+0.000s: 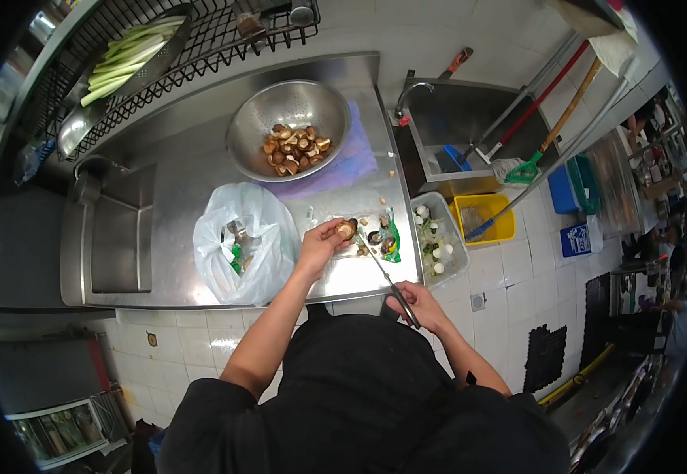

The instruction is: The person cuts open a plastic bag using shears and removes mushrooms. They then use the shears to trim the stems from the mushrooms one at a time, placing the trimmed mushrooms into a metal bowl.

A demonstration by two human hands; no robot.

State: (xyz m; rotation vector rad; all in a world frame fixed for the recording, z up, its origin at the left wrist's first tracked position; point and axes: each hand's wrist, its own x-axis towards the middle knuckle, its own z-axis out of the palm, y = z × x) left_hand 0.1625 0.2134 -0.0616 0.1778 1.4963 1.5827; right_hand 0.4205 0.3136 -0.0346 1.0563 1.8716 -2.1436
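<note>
One brown mushroom (347,230) is pinched between the thumb and fingertips of the left hand (324,243), above the tabletop (177,142), on the person's side of the colander (250,118) and slightly to its right. A dark-handled knife (388,276) is gripped by the handle in the closed right hand (421,306), farther right of the colander, near the tabletop's edge. The blade tip is pointed toward the mushroom; whether they are touching cannot be told. For a clean cut, the mushroom is best held by its far side, with the left fingertips kept out of the blade's line and the knife guided in short, light strokes. Cut mushroom pieces (296,148) are gathered inside the colander, so additions are probably best laid in gently. Green-marked plastic packaging (395,241) is spread to the colander's near right, and a white plastic bag (268,229) is stood on its near side.
</note>
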